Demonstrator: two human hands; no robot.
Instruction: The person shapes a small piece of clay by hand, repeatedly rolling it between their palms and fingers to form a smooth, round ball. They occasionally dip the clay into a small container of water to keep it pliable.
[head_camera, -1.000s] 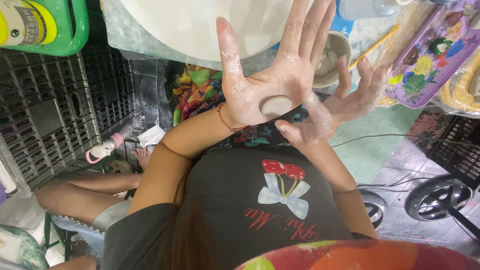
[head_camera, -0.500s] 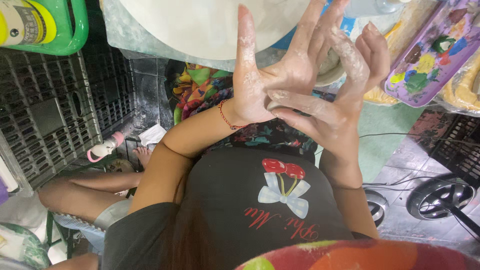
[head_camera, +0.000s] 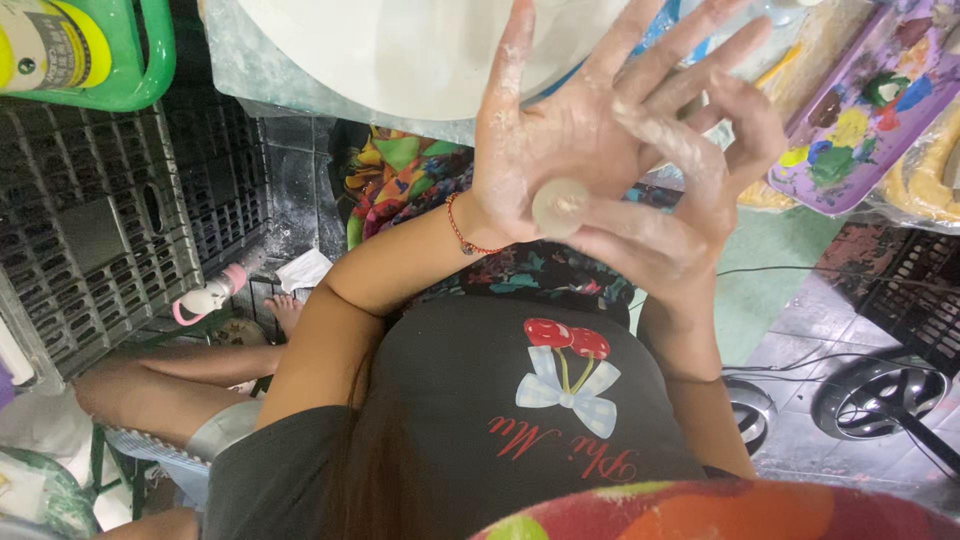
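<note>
head: single view | worn on the person's head, facing steeply down over the black printed shirt (head_camera: 520, 420) | close to the raised floury hands | tiled floor (head_camera: 800, 340) far below

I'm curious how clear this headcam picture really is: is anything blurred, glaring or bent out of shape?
Head view: light is soft and even, with no hard shadows; the white basin at the top is bright, almost washed out. The left hand and the pale dough disc on its palm look fairly sharp, while the right hand is slightly motion-smeared. The wide lens stretches the edges, and the colourful rim at the bottom is out of focus.
</note>
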